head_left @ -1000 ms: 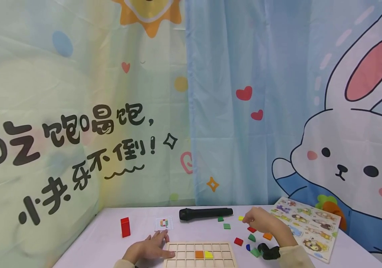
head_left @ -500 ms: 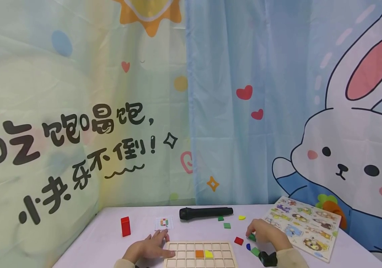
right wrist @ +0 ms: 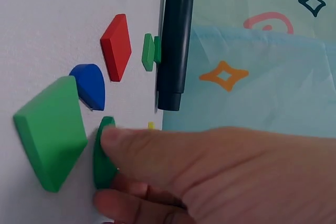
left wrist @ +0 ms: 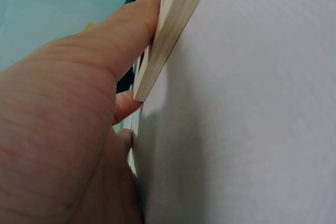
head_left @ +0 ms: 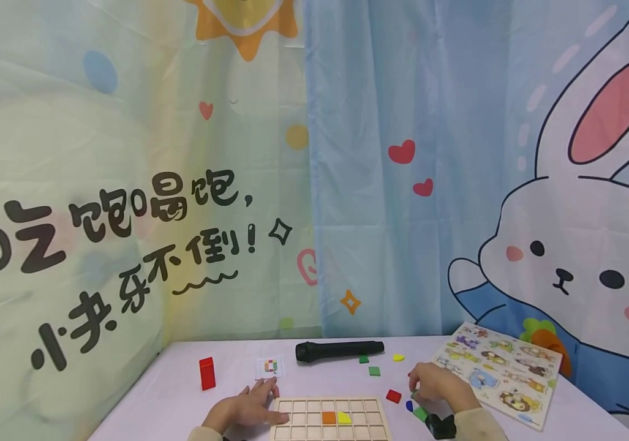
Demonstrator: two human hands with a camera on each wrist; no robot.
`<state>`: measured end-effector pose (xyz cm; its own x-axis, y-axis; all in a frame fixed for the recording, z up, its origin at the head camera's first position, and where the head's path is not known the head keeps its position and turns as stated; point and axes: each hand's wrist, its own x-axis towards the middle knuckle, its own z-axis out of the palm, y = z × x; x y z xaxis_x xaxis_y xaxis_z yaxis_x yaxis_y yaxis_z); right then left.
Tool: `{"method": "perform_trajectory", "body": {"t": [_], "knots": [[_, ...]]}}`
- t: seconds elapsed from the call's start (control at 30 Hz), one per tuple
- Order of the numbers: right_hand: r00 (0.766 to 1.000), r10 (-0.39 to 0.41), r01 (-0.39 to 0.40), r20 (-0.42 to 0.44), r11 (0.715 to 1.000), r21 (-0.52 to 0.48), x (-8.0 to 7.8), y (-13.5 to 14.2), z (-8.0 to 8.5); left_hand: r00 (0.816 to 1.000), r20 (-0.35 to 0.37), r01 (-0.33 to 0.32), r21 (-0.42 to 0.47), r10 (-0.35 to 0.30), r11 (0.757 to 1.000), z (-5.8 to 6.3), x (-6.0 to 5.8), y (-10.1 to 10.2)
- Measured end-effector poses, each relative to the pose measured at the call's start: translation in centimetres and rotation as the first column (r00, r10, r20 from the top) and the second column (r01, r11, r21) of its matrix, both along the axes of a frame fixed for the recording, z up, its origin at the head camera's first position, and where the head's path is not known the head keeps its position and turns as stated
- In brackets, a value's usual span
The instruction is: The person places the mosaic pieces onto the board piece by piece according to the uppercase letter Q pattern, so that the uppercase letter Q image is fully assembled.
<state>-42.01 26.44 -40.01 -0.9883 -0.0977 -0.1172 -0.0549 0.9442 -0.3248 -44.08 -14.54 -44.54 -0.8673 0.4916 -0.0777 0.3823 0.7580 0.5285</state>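
Your right hand pinches the rounded green piece; your left hand, uncurled, touches the wooden grid board.

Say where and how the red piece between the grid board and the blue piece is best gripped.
Pinch the red piece by two opposite side edges, probably from above: it lies flat on the table, leaving its thick sides exposed. The blue piece sits close at its near right, so I'd avoid that corner.
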Motion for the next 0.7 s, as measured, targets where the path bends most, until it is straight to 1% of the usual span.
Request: {"method": "perform_trajectory", "body": {"t": [0.03,0.13,0.27,0.37,0.47,0.57,0.63,0.7], "knots": [[1.000,0.004,-0.004,0.003,1.000,-0.001,0.2,-0.1,0.1,1.000,0.004,-0.002,0.002,0.002,1.000,-0.1,-0.1,0.0],[1.000,0.003,-0.003,0.013,1.000,0.011,-0.3,0.1,-0.4,1.000,0.015,-0.010,0.006,0.010,1.000,-0.3,-0.3,0.0],[0.998,-0.042,0.042,0.053,0.999,0.009,-0.7,0.1,-0.5,1.000,0.010,-0.014,-0.001,0.014,1.000,-0.3,-0.3,0.0],[0.995,-0.060,0.060,0.079,0.998,0.001,0.2,-0.2,0.3,1.000,0.009,-0.011,-0.001,0.011,1.000,-0.2,-0.2,0.0],[0.995,-0.061,0.062,0.081,0.998,-0.003,0.8,-0.2,0.6,1.000,0.012,-0.004,-0.007,0.004,1.000,0.2,0.1,0.1],[0.995,-0.059,0.060,0.078,0.998,-0.001,0.9,-0.2,0.7,1.000,0.011,0.005,-0.008,-0.004,1.000,0.8,0.5,0.2],[0.994,-0.075,0.075,0.076,0.997,0.010,0.6,-0.2,0.6,1.000,0.013,0.007,-0.009,-0.006,1.000,1.0,0.7,0.2],[0.992,-0.101,0.100,0.078,0.995,0.023,0.0,-0.1,0.2,1.000,0.015,0.006,-0.009,-0.005,1.000,1.0,0.6,0.2]]}}
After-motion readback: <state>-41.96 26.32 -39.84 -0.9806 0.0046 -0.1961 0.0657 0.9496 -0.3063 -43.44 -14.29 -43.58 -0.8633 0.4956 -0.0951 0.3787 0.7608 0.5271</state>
